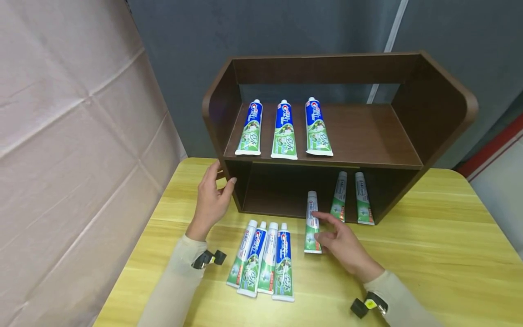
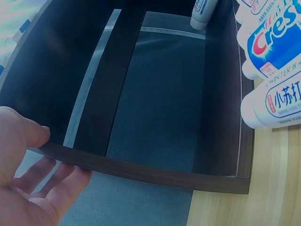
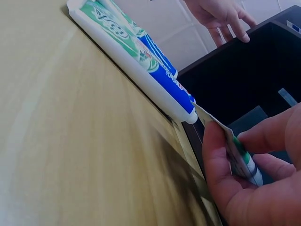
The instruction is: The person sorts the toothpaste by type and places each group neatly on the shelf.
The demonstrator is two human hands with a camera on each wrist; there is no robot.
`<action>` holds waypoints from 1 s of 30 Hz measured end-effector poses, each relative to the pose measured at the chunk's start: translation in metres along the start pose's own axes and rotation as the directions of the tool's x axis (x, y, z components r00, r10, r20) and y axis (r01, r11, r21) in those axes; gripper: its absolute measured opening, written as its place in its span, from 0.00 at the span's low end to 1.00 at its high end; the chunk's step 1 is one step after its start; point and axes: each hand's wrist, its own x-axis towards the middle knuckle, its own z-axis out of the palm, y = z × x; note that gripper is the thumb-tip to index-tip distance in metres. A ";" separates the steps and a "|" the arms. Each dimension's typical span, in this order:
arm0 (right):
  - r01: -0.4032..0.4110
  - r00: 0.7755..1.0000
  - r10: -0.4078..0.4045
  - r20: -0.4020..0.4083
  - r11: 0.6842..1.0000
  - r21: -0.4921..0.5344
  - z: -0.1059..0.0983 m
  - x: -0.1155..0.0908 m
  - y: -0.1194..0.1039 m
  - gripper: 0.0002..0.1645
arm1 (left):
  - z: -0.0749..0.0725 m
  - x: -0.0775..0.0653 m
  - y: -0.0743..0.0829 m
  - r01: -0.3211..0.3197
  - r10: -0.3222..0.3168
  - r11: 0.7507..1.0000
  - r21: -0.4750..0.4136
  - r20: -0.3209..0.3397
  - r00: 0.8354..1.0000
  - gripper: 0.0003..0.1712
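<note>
My right hand pinches a white-and-green toothpaste tube between thumb and fingers, cap pointing away, in front of the lower shelf opening. In the right wrist view the same tube is seen edge-on and partly covered by fingers. My left hand grips the left side panel of a dark brown two-level shelf; the left wrist view shows the thumb on one face of the panel and fingers on the other. Two similar white-and-green tubes lie on the lower level at the right.
Three blue-and-green Crest tubes lie side by side on the upper level. On the wooden table, between my arms, two Crest tubes alternate with two white-and-green tubes. A pale cloth wall stands at the left.
</note>
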 end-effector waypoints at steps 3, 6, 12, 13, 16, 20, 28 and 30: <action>0.005 1.000 -0.005 -0.010 1.000 -0.007 -0.002 0.003 0.000 0.36 | 0.000 0.000 0.000 0.002 -0.002 1.000 -0.004 0.003 1.000 0.30; 0.003 1.000 -0.004 -0.014 1.000 -0.008 -0.003 0.006 0.001 0.36 | 0.000 -0.001 0.000 0.003 -0.003 1.000 -0.006 0.005 1.000 0.30; -0.003 1.000 0.002 -0.027 1.000 -0.019 -0.005 0.008 0.003 0.35 | 0.001 -0.001 0.000 0.004 -0.004 1.000 -0.015 0.006 1.000 0.30; -0.005 0.999 0.004 -0.032 1.000 -0.029 -0.005 0.009 0.003 0.34 | 0.001 -0.001 0.000 0.005 -0.004 1.000 -0.017 0.007 1.000 0.30; 0.003 0.999 -0.006 -0.044 0.998 -0.069 -0.006 0.009 0.004 0.33 | 0.000 -0.001 0.000 0.006 -0.005 1.000 -0.024 0.007 1.000 0.30; 0.029 0.998 -0.035 -0.060 0.994 -0.106 -0.006 0.010 0.006 0.31 | 0.000 -0.002 -0.001 0.006 -0.006 1.000 -0.016 0.006 1.000 0.30; 0.067 0.994 -0.077 -0.074 0.990 -0.124 -0.004 0.012 0.010 0.34 | 0.001 -0.001 -0.002 0.013 -0.013 1.000 -0.018 0.001 1.000 0.30; 0.065 0.996 -0.073 -0.060 0.990 -0.126 -0.004 0.011 0.011 0.40 | 0.001 -0.001 -0.002 0.012 -0.012 1.000 -0.017 0.000 1.000 0.30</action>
